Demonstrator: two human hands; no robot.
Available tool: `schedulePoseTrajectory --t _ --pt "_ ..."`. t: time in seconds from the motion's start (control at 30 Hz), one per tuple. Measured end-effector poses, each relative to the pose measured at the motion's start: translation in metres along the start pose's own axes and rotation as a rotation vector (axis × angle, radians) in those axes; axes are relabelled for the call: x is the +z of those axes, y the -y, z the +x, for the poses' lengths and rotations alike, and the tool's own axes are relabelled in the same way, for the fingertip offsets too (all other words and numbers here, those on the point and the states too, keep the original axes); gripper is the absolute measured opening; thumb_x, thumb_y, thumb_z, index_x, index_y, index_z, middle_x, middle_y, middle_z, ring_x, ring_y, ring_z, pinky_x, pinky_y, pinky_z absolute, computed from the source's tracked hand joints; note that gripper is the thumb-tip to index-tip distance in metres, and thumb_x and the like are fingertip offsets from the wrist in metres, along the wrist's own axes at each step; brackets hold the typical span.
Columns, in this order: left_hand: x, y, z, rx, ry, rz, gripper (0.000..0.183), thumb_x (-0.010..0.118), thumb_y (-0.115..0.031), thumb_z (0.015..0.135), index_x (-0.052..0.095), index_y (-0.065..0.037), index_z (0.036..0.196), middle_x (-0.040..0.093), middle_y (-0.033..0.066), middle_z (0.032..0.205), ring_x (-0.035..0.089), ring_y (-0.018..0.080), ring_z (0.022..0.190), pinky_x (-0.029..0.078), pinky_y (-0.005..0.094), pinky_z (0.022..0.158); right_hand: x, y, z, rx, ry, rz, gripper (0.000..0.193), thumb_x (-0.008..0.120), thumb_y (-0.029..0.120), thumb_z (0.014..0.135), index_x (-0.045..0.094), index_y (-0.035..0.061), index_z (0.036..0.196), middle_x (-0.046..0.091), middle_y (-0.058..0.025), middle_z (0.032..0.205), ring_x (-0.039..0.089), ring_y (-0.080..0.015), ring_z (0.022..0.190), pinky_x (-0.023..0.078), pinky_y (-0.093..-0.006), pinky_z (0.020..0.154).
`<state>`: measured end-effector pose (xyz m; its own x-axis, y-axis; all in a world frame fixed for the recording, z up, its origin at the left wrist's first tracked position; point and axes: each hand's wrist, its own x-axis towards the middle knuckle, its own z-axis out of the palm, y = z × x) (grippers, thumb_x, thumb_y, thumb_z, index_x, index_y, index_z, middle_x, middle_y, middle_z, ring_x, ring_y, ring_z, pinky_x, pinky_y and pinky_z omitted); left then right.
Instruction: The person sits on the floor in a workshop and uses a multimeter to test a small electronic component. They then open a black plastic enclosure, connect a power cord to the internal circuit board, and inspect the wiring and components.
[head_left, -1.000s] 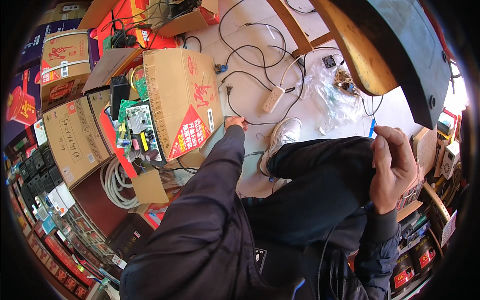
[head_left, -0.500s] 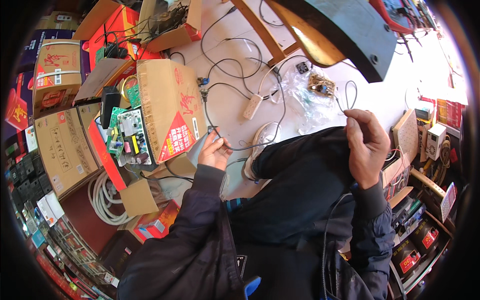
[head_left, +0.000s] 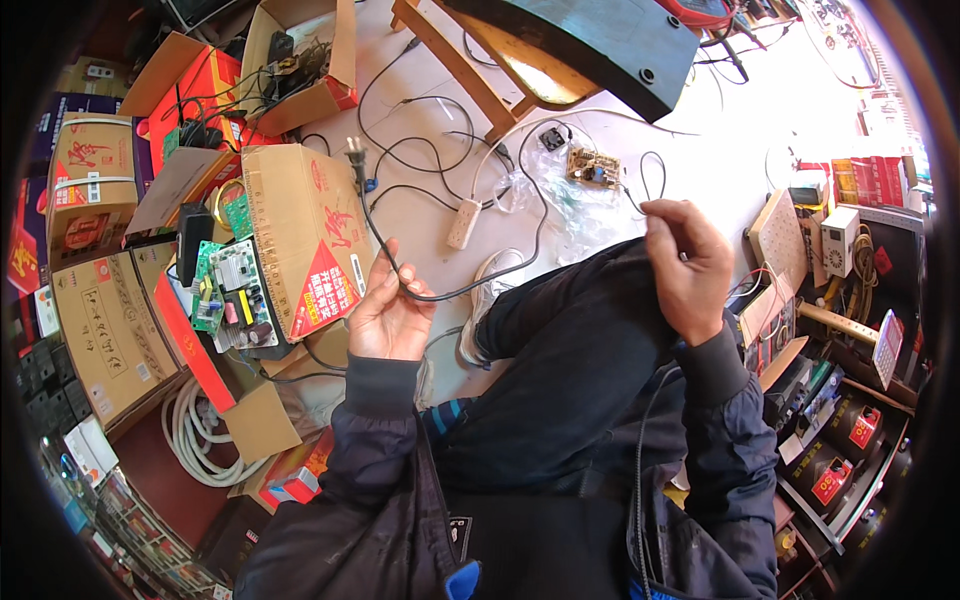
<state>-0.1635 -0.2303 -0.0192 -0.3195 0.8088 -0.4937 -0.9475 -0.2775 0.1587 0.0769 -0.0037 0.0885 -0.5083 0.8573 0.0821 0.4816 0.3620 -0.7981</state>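
Observation:
My left hand (head_left: 385, 315) is turned palm up beside the carton. Its thumb and fingers hold a black power cord (head_left: 455, 297). From there the cord runs up to its plug (head_left: 356, 152), prongs pointing away from me, and off right in a loop over the floor. My right hand (head_left: 690, 265) rests at my raised knee with its fingers curled in. The index tip and thumb nearly meet; whatever the other fingers enclose is hidden. Just beyond it lies a thin wire loop (head_left: 655, 165) leading to a brown circuit board (head_left: 593, 168) on clear plastic (head_left: 570, 220).
A green circuit board with a heatsink (head_left: 240, 300) leans on a brown carton (head_left: 300, 235). A pale power strip (head_left: 463, 225) and tangled cords lie on the floor. Ahead stands a wooden stool (head_left: 480, 65) bearing a dark case (head_left: 600, 45). Shelved equipment (head_left: 840, 450) crowds the right.
The whole view has shifted, so things sit further left. My left hand has rolled palm up with looser fingers, and the plug has risen a little. My right hand stays at the knee.

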Motion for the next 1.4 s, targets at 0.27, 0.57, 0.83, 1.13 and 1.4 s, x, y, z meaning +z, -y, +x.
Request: schedulePoseTrajectory --t 0.27,0.57,0.83,1.13,1.4 --pt "0.059 0.012 -0.005 -0.031 0.180 -0.122 0.055 0.061 -0.002 0.098 0.046 -0.008 0.151 0.057 0.0082 0.106 0.058 0.0206 0.095 0.053 0.0372 0.090 0.039 0.033 -0.002 -0.319 0.523 -0.188 0.029 0.070 0.005 0.090 0.067 0.0044 0.119 0.067 -0.0173 0.113 0.067 -0.0371 0.095 0.056 -0.0431 0.081" --pt "0.044 0.027 0.002 -0.108 0.130 -0.090 0.031 0.060 -0.011 0.103 0.059 -0.006 0.133 0.067 0.0098 0.122 0.065 0.0242 0.113 0.054 0.0415 0.097 -0.012 0.023 0.012 -0.241 0.408 -0.259 0.010 0.070 0.005 0.094 0.070 -0.0014 0.101 0.067 -0.0167 0.097 0.067 -0.0367 0.090 0.054 -0.0412 0.080" --pt "0.005 0.045 0.031 -0.221 -0.023 -0.014 0.036 0.059 -0.017 0.106 0.057 -0.002 0.138 0.066 0.0116 0.131 0.066 0.0245 0.115 0.057 0.0394 0.096 -0.087 0.003 0.005 0.001 0.145 -0.293 0.014 0.068 0.004 0.096 0.069 -0.0086 0.102 0.067 -0.0125 0.088 0.067 -0.0180 0.080 0.051 -0.0293 0.075" --pt "-0.086 0.056 0.065 -0.238 -0.428 0.180 0.023 0.063 -0.017 0.103 0.064 -0.005 0.122 0.068 0.0107 0.117 0.066 0.0231 0.105 0.057 0.0378 0.089 -0.111 -0.110 -0.019 0.286 0.498 -0.367 0.015 0.074 0.008 0.090 0.076 -0.0052 0.097 0.068 -0.0126 0.085 0.065 -0.0235 0.079 0.050 -0.0353 0.073" --pt "-0.171 0.058 0.144 -0.158 -0.690 0.439 0.015 0.068 -0.016 0.098 0.063 -0.007 0.109 0.069 0.0098 0.108 0.066 0.0248 0.097 0.056 0.0426 0.082 -0.092 -0.261 -0.070 0.488 0.779 -0.640 0.019 0.079 0.022 0.070 0.079 0.0038 0.076 0.073 -0.0196 0.079 0.072 -0.0374 0.081 0.057 -0.0470 0.076"
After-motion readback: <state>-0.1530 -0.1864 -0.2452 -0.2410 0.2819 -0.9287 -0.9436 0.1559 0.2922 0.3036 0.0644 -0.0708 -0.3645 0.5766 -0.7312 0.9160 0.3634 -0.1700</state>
